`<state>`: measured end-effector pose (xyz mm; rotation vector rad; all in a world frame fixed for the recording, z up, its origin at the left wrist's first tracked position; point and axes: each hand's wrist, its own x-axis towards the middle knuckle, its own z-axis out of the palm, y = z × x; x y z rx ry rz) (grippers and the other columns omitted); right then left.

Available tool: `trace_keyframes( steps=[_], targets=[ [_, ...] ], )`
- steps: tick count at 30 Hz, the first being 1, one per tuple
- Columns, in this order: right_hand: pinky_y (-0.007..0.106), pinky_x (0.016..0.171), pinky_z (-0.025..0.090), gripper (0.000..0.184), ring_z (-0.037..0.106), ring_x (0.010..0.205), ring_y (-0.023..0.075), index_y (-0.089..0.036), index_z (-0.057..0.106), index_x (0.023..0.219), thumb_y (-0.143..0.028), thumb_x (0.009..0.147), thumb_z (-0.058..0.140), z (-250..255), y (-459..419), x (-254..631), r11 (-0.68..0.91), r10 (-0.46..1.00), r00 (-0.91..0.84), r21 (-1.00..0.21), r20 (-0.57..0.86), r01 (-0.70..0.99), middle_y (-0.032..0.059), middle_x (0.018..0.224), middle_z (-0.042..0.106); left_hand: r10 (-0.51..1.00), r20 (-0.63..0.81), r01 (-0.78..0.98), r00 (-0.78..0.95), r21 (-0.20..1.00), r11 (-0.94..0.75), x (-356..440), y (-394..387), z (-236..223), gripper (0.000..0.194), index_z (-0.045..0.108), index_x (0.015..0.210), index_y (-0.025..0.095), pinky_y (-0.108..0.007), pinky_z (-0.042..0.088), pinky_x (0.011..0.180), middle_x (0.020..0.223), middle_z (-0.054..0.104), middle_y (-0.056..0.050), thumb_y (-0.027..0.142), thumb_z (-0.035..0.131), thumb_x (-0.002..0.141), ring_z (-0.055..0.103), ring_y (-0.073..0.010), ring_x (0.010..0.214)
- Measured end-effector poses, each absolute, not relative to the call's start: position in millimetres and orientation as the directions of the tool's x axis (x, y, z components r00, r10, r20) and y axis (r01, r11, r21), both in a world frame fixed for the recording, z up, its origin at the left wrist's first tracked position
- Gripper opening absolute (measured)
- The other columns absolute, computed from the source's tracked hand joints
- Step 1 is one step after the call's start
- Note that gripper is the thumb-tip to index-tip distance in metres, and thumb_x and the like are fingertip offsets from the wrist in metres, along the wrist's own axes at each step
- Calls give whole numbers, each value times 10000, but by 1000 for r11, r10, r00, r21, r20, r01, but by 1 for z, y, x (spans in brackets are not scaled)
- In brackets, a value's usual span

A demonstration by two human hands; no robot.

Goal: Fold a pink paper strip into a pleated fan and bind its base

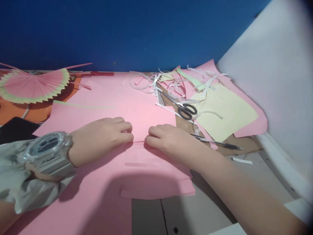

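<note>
Nearest the camera, a bare right forearm (234,182) extends inward from the lower right; a wrinkled pale sleeve (41,192) occupies the lower left. A transparent-cased wristwatch (49,148) is fitted above the left hand (107,133). The pink paper sheet (137,122) lies centrally between the hands: matte, smooth, thin, with a straight near edge and a narrow green line on its far left portion. The left hand and right hand (163,138) each have the fingers closed narrowly on this edge, a short gap apart. Nearer the camera, pink paper layers (151,182) show flat, strip-like bands and a slightly curved lower border.

Far left: a pleated paper fan (36,85), pink with a jagged yellow-green rim. Right: scissors (187,111) with black looped handles, curled white paper strips (207,86), an angular pale yellow paper (225,111) and a slender dark pen (227,145).
</note>
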<state>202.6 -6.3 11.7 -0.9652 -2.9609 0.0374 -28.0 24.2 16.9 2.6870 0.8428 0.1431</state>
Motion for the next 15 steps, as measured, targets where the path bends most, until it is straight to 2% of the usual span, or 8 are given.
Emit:
trace_keyframes(
  steps=[5, 9, 12, 15],
  targets=[
    [305, 515, 197, 152, 385, 582, 127, -200, 544, 777, -217, 888, 441, 11, -9, 204, 784, 621, -784, -16, 13, 621, 11, 730, 490, 532, -92, 532, 842, 306, -789, -28, 21, 23, 205, 641, 896, 243, -339, 397, 746, 868, 605, -48, 227, 439, 868, 538, -200, 817],
    [304, 530, 219, 176, 389, 602, 132, -197, 541, 731, -212, 885, 455, 12, -10, 204, 779, 627, -779, -46, 6, 626, 12, 716, 493, 581, -145, 590, 801, 360, -723, -23, 21, 23, 214, 609, 883, 203, -329, 396, 710, 861, 586, -46, 313, 426, 880, 521, -188, 787],
    [292, 566, 274, 175, 428, 671, 143, -191, 562, 765, -207, 896, 446, 10, -8, 203, 752, 652, -758, -123, -3, 647, 22, 755, 510, 630, -129, 612, 766, 446, -653, -20, 23, 18, 261, 588, 870, 183, -317, 393, 707, 840, 571, -35, 372, 409, 891, 507, -174, 774],
    [282, 633, 336, 186, 466, 775, 158, -180, 577, 840, -223, 917, 413, 6, -4, 201, 695, 695, -719, -275, 18, 664, 41, 843, 526, 604, -48, 543, 796, 498, -676, -19, 26, 9, 250, 592, 904, 185, -313, 381, 782, 903, 566, -39, 351, 404, 902, 501, -171, 843]
  ],
)
